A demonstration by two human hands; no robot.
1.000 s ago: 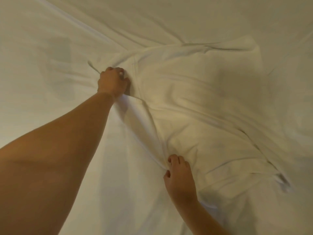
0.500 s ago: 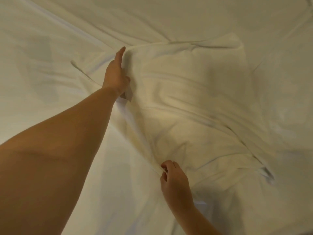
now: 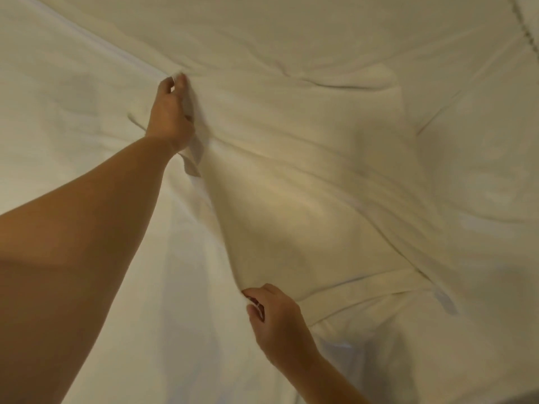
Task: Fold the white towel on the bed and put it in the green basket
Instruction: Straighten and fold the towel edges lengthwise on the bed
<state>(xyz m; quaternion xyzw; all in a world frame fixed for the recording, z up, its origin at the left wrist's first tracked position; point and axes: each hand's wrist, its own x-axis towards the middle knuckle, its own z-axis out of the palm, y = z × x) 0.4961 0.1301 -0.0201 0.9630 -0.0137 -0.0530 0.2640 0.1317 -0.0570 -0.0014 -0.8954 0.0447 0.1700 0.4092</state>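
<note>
The white towel (image 3: 306, 182) lies spread and wrinkled across the middle of the bed. My left hand (image 3: 170, 118) reaches far forward and pinches the towel's far left corner between fingers and thumb. My right hand (image 3: 277, 319) pinches the near left corner close to me. The left edge of the towel is stretched between my two hands and lifted slightly off the sheet. No green basket is in view.
The bed's white sheet (image 3: 87, 83) fills the whole view, with creases running diagonally from the upper left. A stitched seam (image 3: 529, 30) shows at the upper right corner.
My left hand has moved further away along the towel's edge and now pinches the far corner. My right hand keeps its hold at the near corner. The left edge is pulled straighter.
</note>
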